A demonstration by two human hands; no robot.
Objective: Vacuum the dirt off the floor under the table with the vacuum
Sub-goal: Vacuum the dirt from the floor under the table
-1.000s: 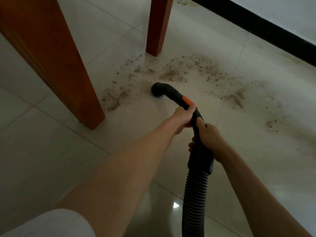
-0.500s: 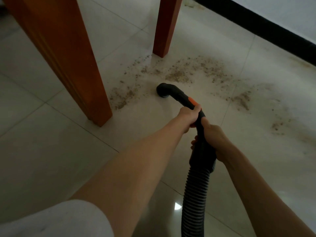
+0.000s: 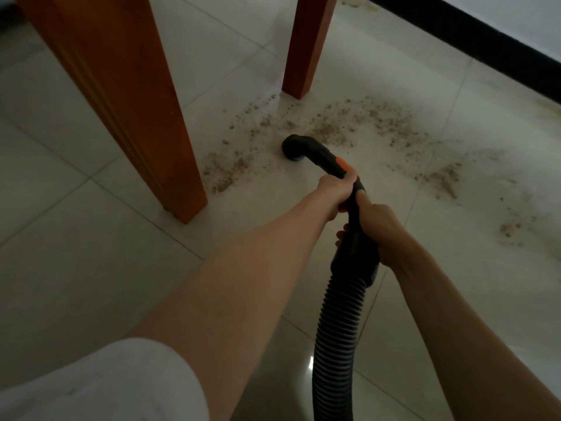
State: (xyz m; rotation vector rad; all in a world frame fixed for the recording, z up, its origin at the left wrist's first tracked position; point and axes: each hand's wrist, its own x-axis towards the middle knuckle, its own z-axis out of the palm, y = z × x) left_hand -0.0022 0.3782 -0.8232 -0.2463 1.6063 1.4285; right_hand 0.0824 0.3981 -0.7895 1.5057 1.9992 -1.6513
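A black vacuum handle with an orange button ends in a round nozzle (image 3: 294, 148) resting on the pale tiled floor. My left hand (image 3: 335, 189) grips the handle just behind the orange button. Lower down, my right hand (image 3: 376, 226) holds the handle where it joins the ribbed black hose (image 3: 338, 338). Brown dirt (image 3: 358, 123) lies scattered beyond the nozzle, with one patch (image 3: 226, 173) to its left by the near table leg and another (image 3: 444, 180) to its right.
Two orange-brown wooden table legs stand on the floor: a thick near one (image 3: 127, 101) at the left and a thinner far one (image 3: 308, 47) behind the nozzle. A black skirting board (image 3: 485, 47) runs along the wall at the upper right.
The view has shifted so the table legs and dirt sit further right and lower. The nozzle and both hands hold the same grip, with the nozzle staying at the near edge of the dirt.
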